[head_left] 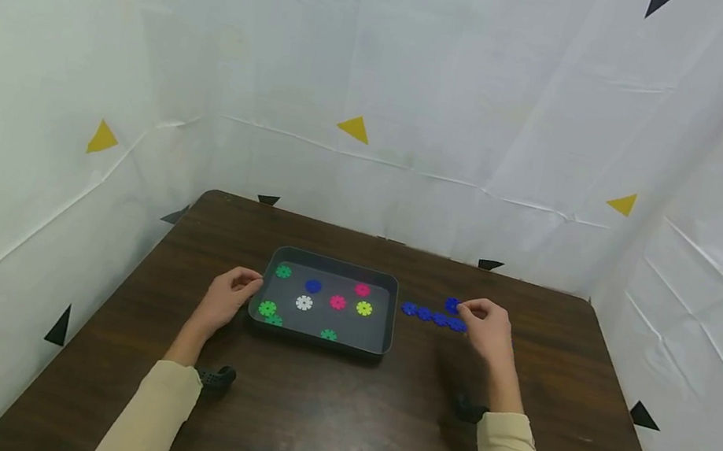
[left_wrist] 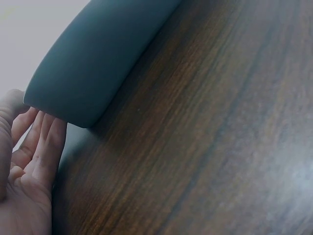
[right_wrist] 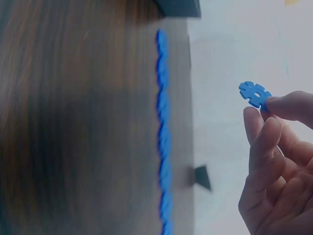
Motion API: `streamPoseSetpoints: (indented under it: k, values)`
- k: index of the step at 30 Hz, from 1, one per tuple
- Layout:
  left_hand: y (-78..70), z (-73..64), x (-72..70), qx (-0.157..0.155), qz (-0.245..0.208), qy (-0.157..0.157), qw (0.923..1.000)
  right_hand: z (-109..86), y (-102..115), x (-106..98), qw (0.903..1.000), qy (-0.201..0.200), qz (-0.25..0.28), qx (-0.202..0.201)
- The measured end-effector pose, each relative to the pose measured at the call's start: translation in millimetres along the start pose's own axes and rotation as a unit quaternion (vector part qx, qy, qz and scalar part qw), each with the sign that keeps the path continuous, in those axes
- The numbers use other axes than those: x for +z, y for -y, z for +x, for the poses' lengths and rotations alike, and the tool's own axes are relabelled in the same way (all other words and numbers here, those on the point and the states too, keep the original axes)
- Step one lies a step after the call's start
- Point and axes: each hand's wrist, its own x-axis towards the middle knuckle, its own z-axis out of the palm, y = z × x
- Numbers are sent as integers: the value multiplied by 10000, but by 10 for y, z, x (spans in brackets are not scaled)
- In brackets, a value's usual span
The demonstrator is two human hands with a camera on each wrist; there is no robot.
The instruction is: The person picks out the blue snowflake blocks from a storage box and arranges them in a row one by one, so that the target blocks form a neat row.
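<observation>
My right hand (head_left: 490, 332) pinches a blue notched interlocking disc (right_wrist: 254, 94) between thumb and fingertips, raised above the table. Below it a row of several blue discs (head_left: 424, 314) lies on the wood, running right from near the tray; the hand covers its far end in the head view. My left hand (head_left: 229, 299) holds the left side of a dark grey tray (head_left: 317, 341), thumb at the rim and fingers against the outer wall (left_wrist: 93, 63). Inside the tray lie loose discs: several green (head_left: 267, 309), two pink (head_left: 337, 302), one white (head_left: 304, 302), one yellow (head_left: 364, 308) and one blue (head_left: 313, 286).
A dark brown wooden table (head_left: 329, 420) carries everything. White sheeting (head_left: 427, 93) with yellow and black triangles hangs behind and along both sides. Dark bands (head_left: 215, 378) are worn at both wrists, below light sleeves.
</observation>
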Motion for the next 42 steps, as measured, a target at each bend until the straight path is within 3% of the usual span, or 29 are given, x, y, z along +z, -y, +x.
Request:
streamPoseSetpoints:
  k: [18,27,34,42]
  values:
    - [4,-23,22,16,42,44,10000,-154,-691,-527,9930,-665,131,970]
    - [1,-9,25,-75,18,11,10000,-42,-1008,-674,9794,-915,730,1648]
    - [30,16,2,8,135,32,9999,-1,-1106,-701,9684,-972,1176,1975]
    - [26,29,-9,-25,95,-13,10000,90,-1089,-726,9685,-811,1101,2083]
